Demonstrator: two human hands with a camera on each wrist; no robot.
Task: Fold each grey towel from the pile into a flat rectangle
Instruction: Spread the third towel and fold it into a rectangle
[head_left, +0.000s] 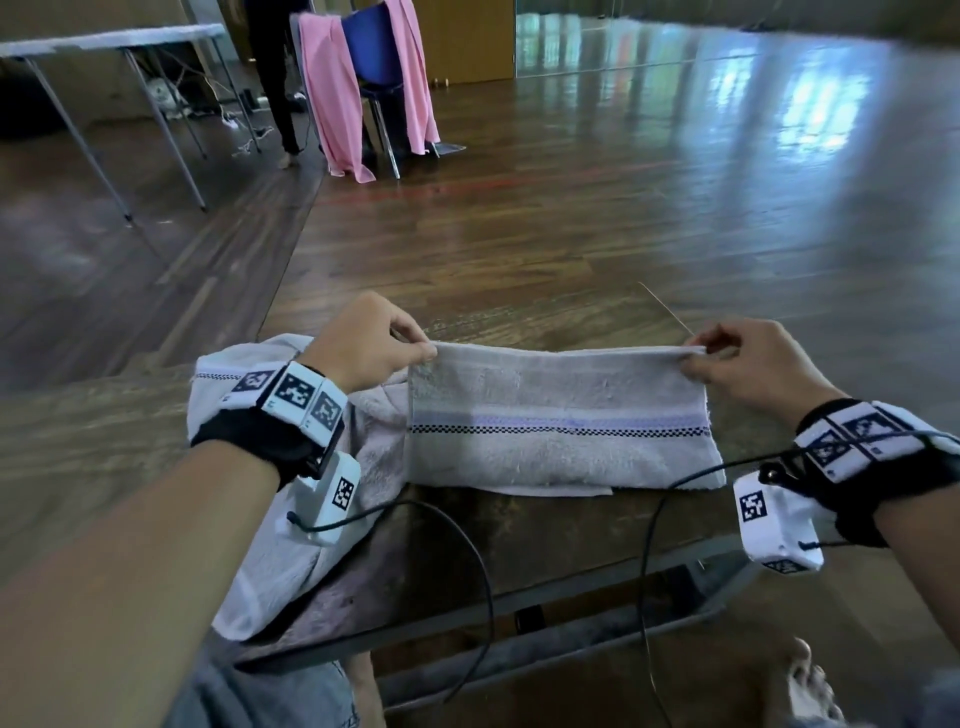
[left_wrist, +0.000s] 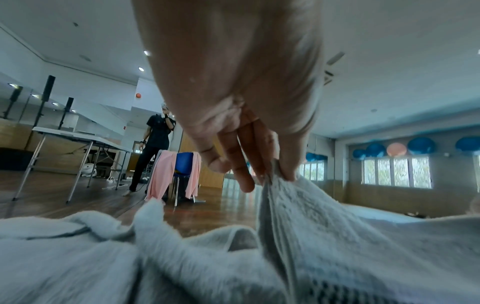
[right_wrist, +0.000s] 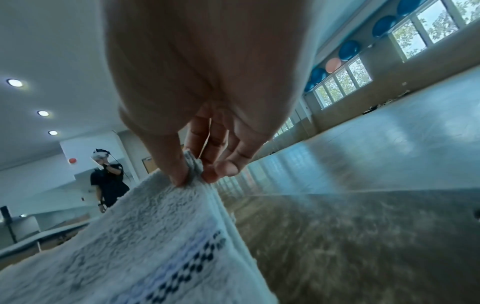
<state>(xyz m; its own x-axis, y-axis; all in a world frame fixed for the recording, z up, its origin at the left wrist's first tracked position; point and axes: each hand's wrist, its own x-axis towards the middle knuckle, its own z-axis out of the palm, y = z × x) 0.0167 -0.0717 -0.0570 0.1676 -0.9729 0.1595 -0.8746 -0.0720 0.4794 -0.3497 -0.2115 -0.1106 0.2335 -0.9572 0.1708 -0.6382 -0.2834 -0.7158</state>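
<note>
A grey towel (head_left: 561, 415) with a lilac band and a black checked stripe hangs between my hands above a dark low table (head_left: 519, 540); its lower edge rests on the tabletop. My left hand (head_left: 415, 351) pinches the towel's upper left corner, thumb against fingers, as the left wrist view shows (left_wrist: 272, 174). My right hand (head_left: 693, 358) pinches the upper right corner (right_wrist: 193, 170), where several layers of the towel (right_wrist: 161, 236) meet. A pile of more grey towels (head_left: 270, 545) lies crumpled under my left forearm and drapes over the table's left side (left_wrist: 103, 257).
Cables (head_left: 467, 545) from the wrist cameras loop over the table's near part. Beyond lies a wooden floor (head_left: 623, 182). A blue chair draped with pink towels (head_left: 363, 88), a standing person (left_wrist: 155, 148) and a white folding table (head_left: 104, 41) are at the far left.
</note>
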